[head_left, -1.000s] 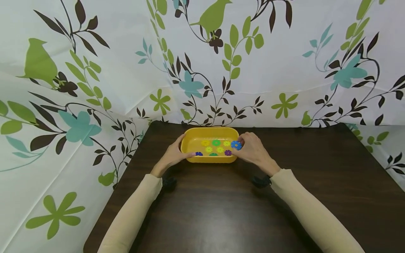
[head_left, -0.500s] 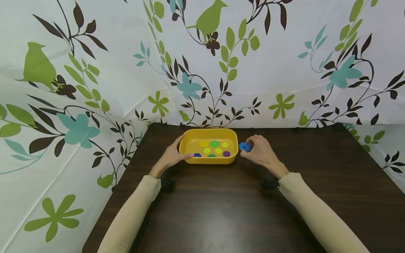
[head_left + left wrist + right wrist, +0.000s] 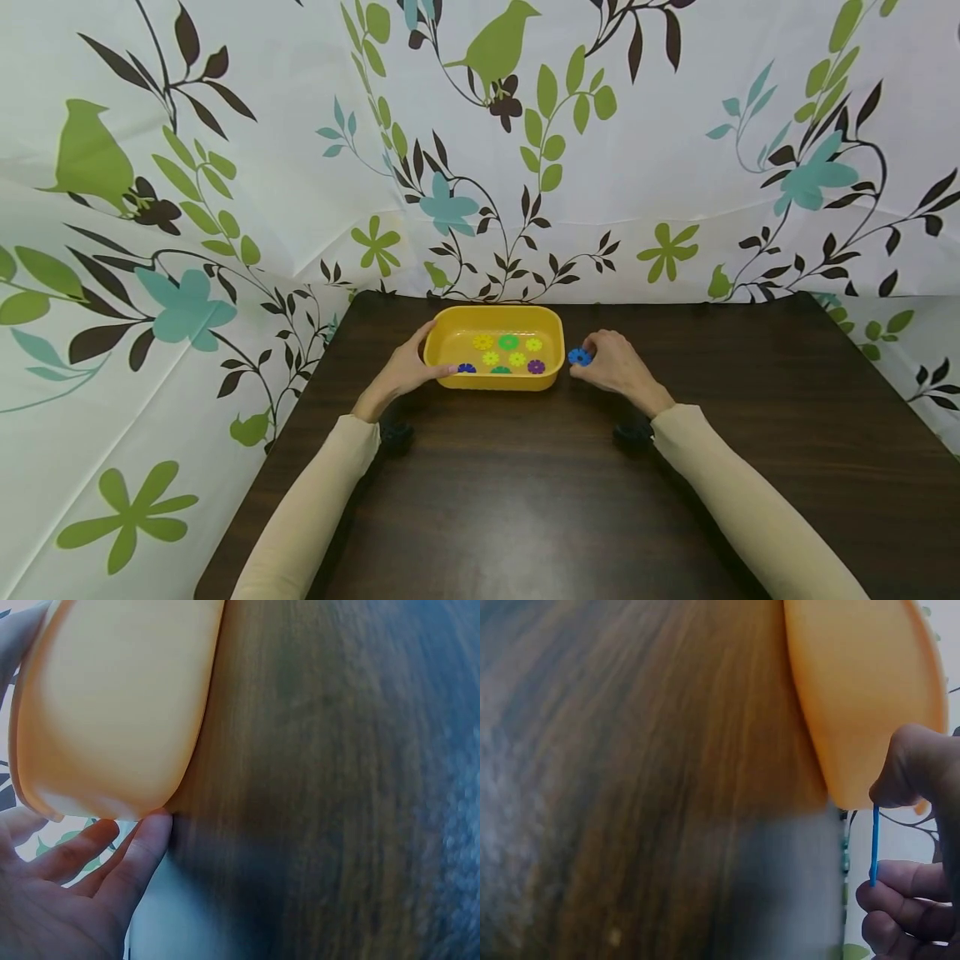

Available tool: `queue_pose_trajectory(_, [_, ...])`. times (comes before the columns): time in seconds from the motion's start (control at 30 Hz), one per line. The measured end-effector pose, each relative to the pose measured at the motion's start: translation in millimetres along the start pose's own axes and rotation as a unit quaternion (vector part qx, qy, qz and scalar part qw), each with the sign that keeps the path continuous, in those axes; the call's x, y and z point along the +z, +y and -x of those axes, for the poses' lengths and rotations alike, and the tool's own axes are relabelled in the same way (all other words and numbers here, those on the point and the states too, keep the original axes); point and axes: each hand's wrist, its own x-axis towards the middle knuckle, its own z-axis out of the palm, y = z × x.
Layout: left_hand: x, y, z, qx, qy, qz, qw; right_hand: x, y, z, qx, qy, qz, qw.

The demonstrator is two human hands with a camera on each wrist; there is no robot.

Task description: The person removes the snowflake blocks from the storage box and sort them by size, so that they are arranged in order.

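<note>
A yellow plastic tub (image 3: 495,382) stands near the back edge of the table. Inside lie several small flower-shaped discs, among them a yellow disc (image 3: 482,342), a green disc (image 3: 508,342) and a purple disc (image 3: 536,367). My left hand (image 3: 401,367) grips the tub's left end, thumb over the front rim and fingers against the outside wall (image 3: 112,712). Just right of the tub, my right hand (image 3: 618,364) pinches a blue flower-shaped disc (image 3: 578,357). The right wrist view shows this disc (image 3: 874,844) edge-on between thumb and fingers.
The dark wooden table (image 3: 495,500) extends toward me and to both sides. A white patterned cloth (image 3: 600,192) hangs right behind its back edge and along the left side. Black wrist devices (image 3: 633,435) sit under the wrists.
My right hand has moved from over the tub's right rim to the right of it, carrying the blue disc, then slightly lower. The left hand keeps its hold on the tub.
</note>
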Motion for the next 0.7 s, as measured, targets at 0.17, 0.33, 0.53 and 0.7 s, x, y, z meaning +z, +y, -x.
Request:
queue_pose_trajectory(0.17, [-0.5,-0.4,-0.3,0.005,0.001,0.004,1.0000,5.4,3.3,-4.2,0.002,-0.010,0.009,0.9999])
queue_pose_trajectory(0.33, [-0.3,-0.8,-0.6,0.008,0.002,0.017,0.9998,8.9,3.9,-8.0,0.006,-0.029,0.018,0.9994])
queue_pose_trajectory(0.53, [0.3,-0.7,0.6,0.008,0.004,0.026,0.9996,12.0,5.8,-11.2,0.012,-0.044,0.028,0.9986])
queue_pose_trajectory(0.7, [0.7,-1.4,1.2,0.007,0.005,0.023,0.9997,13.7,6.2,-12.0,0.019,-0.056,0.035,0.9976])
